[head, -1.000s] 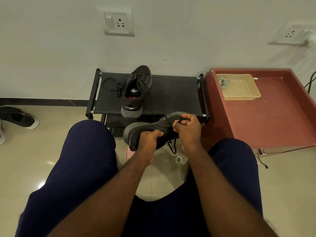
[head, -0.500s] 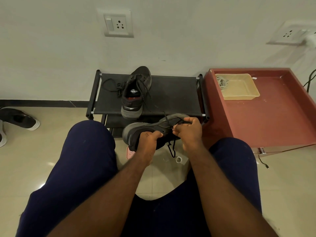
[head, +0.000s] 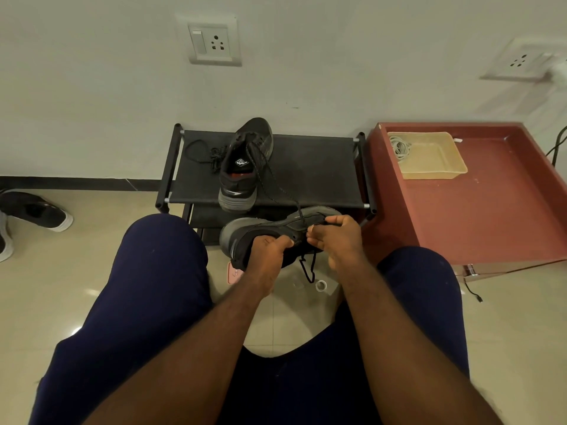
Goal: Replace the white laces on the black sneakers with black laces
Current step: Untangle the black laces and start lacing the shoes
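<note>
Here we are, dead centre: the left hand [head: 270, 250] grips the sneaker [head: 260, 231] from below, fingers wrapped around its side, the shoe lying on its side in mid-air between the knees. The right hand [head: 340, 240], at three o'clock of the left, has thumb and fingertips pinched on the black lace [head: 308, 268] at the eyelets, and a loop of it dangles at six o'clock below the shoe. At twelve o'clock the second sneaker [head: 245, 167] sits on the rack [head: 306, 167], heel toward us, with a loose lace [head: 199, 151] spread at its nine o'clock. One dark strand crosses between the two shoes; whose it is, I cannot tell. Out at two o'clock, a table [head: 491, 204] carries a tray [head: 429, 157] with a pale coil [head: 400, 147] inside.
</note>
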Action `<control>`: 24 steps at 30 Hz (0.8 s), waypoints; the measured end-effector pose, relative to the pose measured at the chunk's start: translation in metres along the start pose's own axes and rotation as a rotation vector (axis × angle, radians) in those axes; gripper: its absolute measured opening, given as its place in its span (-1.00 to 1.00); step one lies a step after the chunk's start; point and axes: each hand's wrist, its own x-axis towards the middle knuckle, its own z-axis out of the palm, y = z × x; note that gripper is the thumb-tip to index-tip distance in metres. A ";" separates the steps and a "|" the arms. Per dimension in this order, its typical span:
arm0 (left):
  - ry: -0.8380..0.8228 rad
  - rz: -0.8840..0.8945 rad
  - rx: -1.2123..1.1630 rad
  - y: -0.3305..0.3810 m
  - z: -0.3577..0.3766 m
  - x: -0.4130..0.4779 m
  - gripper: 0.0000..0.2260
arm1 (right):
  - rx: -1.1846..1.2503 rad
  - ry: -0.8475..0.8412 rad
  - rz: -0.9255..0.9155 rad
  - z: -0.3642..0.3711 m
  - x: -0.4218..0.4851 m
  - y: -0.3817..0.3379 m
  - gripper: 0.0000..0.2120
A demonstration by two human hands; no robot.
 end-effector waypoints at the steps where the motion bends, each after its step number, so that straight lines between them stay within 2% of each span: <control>1: 0.000 0.002 0.004 0.000 0.000 0.000 -0.85 | -0.019 0.002 0.003 -0.001 0.000 0.000 -0.63; 6: -0.006 0.031 0.096 -0.003 0.001 -0.002 -0.79 | -0.319 0.083 -0.157 0.002 0.001 0.006 -0.71; 9: 0.007 0.024 0.064 -0.005 0.001 0.000 -0.86 | -0.535 0.058 -0.298 0.006 0.003 0.014 -0.76; 12: 0.024 0.005 0.004 -0.002 0.000 0.000 -0.91 | -0.729 -0.037 -0.388 0.008 0.003 0.013 -0.82; 18: 0.058 -0.015 -0.026 -0.003 -0.001 0.005 -0.97 | -1.185 -0.364 -0.463 0.012 -0.004 -0.005 -0.67; 22: 0.063 -0.013 -0.020 -0.002 -0.002 0.005 -0.92 | -1.197 -0.405 -0.451 0.012 0.003 -0.011 -0.71; 24: 0.059 -0.014 -0.014 -0.002 -0.002 0.005 -0.88 | -1.154 -0.347 -0.494 0.009 0.003 -0.008 -0.77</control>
